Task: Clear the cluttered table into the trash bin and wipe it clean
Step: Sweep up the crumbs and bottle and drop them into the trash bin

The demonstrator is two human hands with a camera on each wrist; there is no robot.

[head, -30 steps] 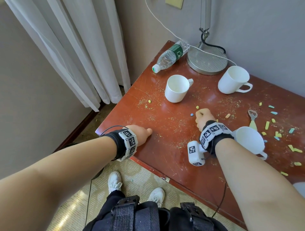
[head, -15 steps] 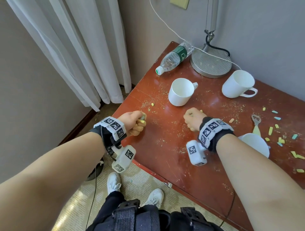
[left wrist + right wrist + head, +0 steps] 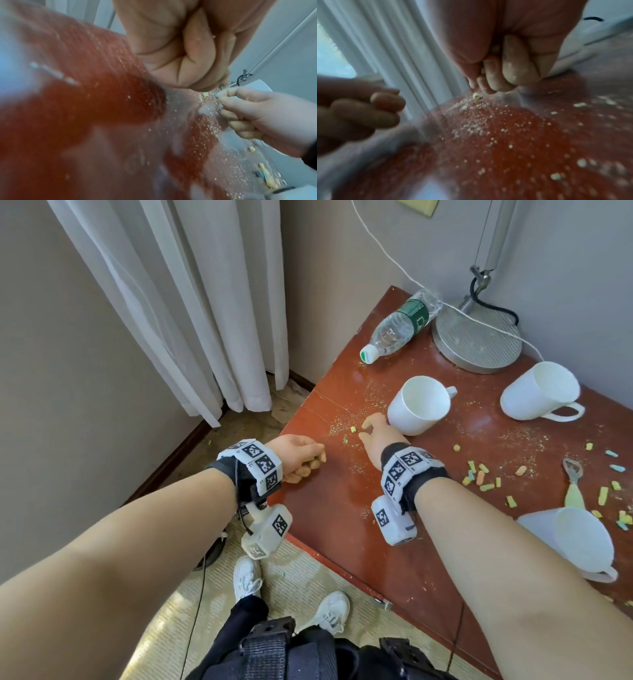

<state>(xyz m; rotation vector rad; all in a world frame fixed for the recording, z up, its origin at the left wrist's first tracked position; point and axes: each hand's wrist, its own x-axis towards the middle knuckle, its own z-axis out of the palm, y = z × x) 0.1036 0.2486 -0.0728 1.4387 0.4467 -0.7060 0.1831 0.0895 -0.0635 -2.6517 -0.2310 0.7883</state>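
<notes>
Closest to me, my left hand (image 3: 298, 457) sits at the near left edge of the table (image 3: 394, 559). Its fingers are curled around a yellow piece (image 3: 309, 461). My right hand (image 3: 375, 436) has just moved across to the left side of the table. Its fingertips are right beside a loose yellow bit (image 3: 352, 429) but not yet on it. The fingers are curled in, and the right wrist view shows picked-up bits (image 3: 495, 48) tucked in the fist. I think this means the left part of the table is almost free of big bits. This one is next.

The bit lies just left of the standing mug (image 3: 419, 405), in a patch of crumbs (image 3: 342, 419). The crumbs will need the wipe later. On the right lie many coloured bits (image 3: 479, 477), a bottle opener (image 3: 573, 484) and a near mug (image 3: 582, 542) on its side. Far back are a tipped mug (image 3: 537, 392), a bottle (image 3: 399, 328) lying down and a lamp base (image 3: 478, 344). I cannot see the trash bin, so most of the job is still left.

Half a second ago my right hand was nearer the middle of the table. A second ago my left hand lay at the table edge, and I could see no yellow piece in it.
</notes>
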